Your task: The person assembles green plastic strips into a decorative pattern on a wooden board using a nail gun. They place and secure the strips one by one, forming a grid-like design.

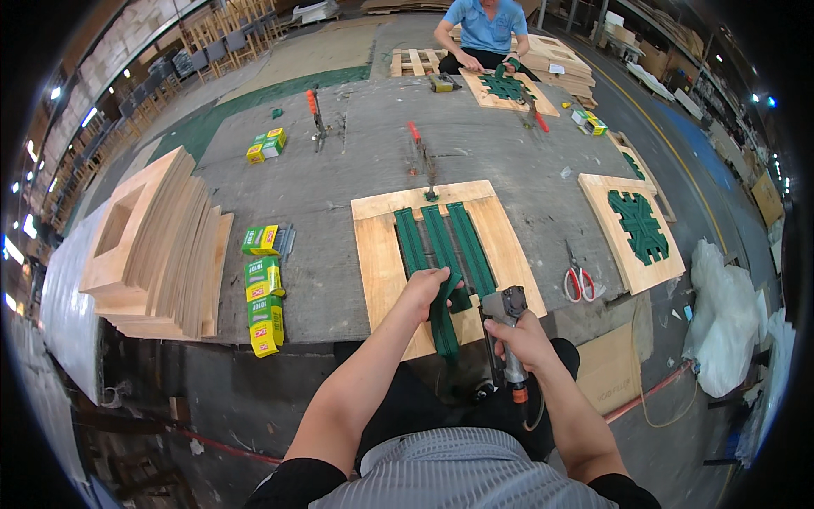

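In front of me on the grey worktable lies a light wooden frame (379,246), held at its far edge by a red-handled toggle clamp (431,174). Three green webbing straps (437,227) run lengthwise across its opening. My left hand (426,293) is closed on the loose near end of a green strap (444,327), which hangs over the frame's near edge. A grey pneumatic staple gun (512,339) with an orange hose fitting sits in my right hand (524,338), its head close to the near right part of the frame.
Stacked wooden frames (153,254) stand at left, beside green-yellow staple boxes (264,284). Red-handled scissors (580,282) and a frame with woven green webbing (636,222) lie at right. Across the table (339,170), a person in blue (485,30) works on another webbed frame (509,92).
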Tool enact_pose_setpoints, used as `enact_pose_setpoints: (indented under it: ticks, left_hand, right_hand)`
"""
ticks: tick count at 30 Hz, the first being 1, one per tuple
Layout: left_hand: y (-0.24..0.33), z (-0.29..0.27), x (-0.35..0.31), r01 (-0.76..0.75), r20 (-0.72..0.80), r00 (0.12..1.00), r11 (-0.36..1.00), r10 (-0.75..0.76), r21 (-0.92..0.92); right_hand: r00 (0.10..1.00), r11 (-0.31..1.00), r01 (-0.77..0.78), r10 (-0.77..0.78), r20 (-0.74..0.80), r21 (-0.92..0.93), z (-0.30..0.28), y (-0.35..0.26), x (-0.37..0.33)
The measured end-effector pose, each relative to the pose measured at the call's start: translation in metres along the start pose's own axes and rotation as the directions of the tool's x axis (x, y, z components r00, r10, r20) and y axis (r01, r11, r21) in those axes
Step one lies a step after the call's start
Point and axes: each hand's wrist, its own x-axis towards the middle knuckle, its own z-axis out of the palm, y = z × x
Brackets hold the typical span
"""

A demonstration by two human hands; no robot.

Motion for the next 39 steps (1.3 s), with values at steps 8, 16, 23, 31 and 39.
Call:
enact_pose_setpoints:
  ticks: [8, 16, 23, 31, 39]
  left_hand:
    - [-0.013, -0.009, 0.023, 0.057, 0.066, 0.996, 0.998, -0.056, -0.020]
    - [-0.010, -0.012, 0.020, 0.093, 0.099, 0.991, 0.993, -0.086, -0.068]
    - [-0.010, -0.013, 0.022, 0.111, 0.106, 0.989, 0.990, -0.102, -0.085]
    - [-0.011, -0.015, 0.025, 0.078, 0.114, 0.991, 0.994, -0.068, -0.081]
    - [-0.010, -0.017, 0.023, 0.083, 0.120, 0.990, 0.992, -0.072, -0.092]
  right_hand:
    - [0.996, 0.993, -0.094, 0.094, -0.001, -0.076, 0.012, -0.008, 0.019]
    - [0.994, 0.987, -0.113, 0.113, -0.004, -0.115, 0.019, -0.005, 0.025]
    - [0.992, 0.982, -0.126, 0.122, -0.036, -0.139, 0.023, 0.006, 0.027]
    - [0.997, 0.986, -0.076, 0.075, -0.011, -0.151, 0.034, 0.003, 0.025]
    - [0.997, 0.986, -0.074, 0.075, 0.001, -0.149, 0.044, 0.004, 0.023]
